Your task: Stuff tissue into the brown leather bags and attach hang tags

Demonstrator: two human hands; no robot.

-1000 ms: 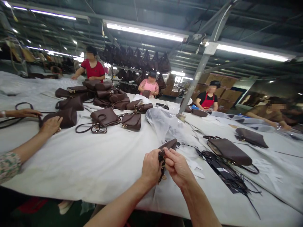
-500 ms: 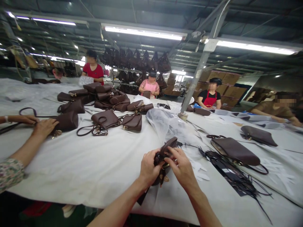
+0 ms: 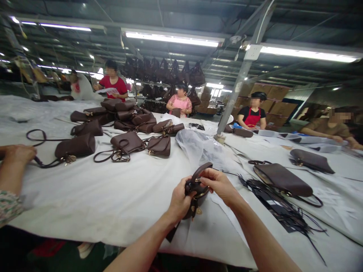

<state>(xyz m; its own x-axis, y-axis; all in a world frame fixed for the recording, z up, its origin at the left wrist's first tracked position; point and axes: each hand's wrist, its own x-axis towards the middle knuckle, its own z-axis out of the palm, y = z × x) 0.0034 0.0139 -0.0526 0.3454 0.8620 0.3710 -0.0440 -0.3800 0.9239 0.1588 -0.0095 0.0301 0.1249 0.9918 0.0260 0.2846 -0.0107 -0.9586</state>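
The person's left hand grasps a brown handbag by its upper part, thumb and fingers closed around it; the right hand pinches at the base of the bag's handle, though exactly which part lies between the fingertips cannot be told. The handbag is near the front edge of the table, between the two hands; its handle arches up above them, a gold-coloured charm hangs on its near side, and a black tag hangs below the left hand; whether the bag's bottom touches the table is hidden.

Just beyond the hands lies a crumpled plastic sheet; to the right, a bundle of black cords lies beside a brown bag on its side, with another bag past it. Farther left on the table stand a small bag, a bag with a looped strap and a heap of similar bags; at the left edge a co-worker's hand is near another bag, whose strap stretches toward it. Across the table are people in a red shirt, a pink apron and a red apron; dark bags hang behind them.
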